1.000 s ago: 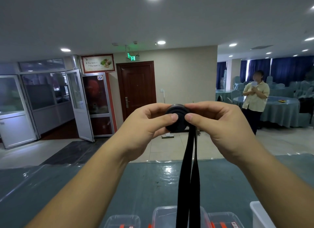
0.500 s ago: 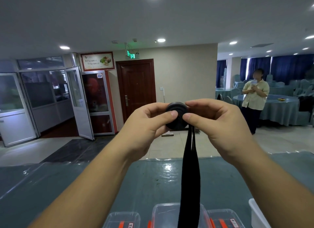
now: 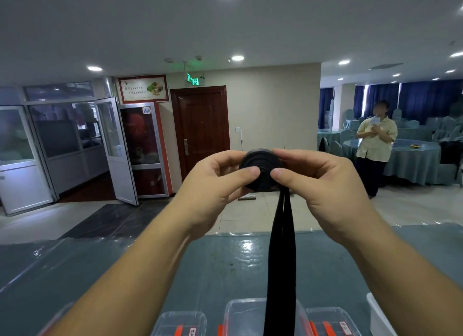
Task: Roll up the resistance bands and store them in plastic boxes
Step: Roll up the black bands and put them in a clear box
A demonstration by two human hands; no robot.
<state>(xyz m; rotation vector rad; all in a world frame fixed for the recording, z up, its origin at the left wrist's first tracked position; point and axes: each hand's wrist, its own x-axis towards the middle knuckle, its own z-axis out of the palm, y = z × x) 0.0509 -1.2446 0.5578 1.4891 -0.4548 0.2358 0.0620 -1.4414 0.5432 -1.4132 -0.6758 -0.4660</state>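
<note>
- The black resistance band point(image 3: 260, 169) was held up in the air above the surface point(image 3: 225, 268), partly wound into a tight round roll.
- The left hand point(image 3: 213, 185) gripped the roll from its left side, thumb pressed on the roll's near face and fingers curled behind it.
- The right hand point(image 3: 323, 183) gripped the roll from its right side in the same way, its thumb tip just beside the left thumb.
- The unrolled tail of the band hung straight down from the roll as a doubled strap, passing in front of the middle plastic box point(image 3: 245, 318).
- Three clear plastic boxes stood in a row on the surface below the roll, the left box point(image 3: 179, 323) and the right box point(image 3: 330, 320) flanking the middle one; red marks showed on them.
- A white container point(image 3: 378, 315) edge sat just right of the right box.
- A person point(image 3: 375, 145) stood well beyond the roll, to its right, near a round covered table point(image 3: 413, 160).
</note>
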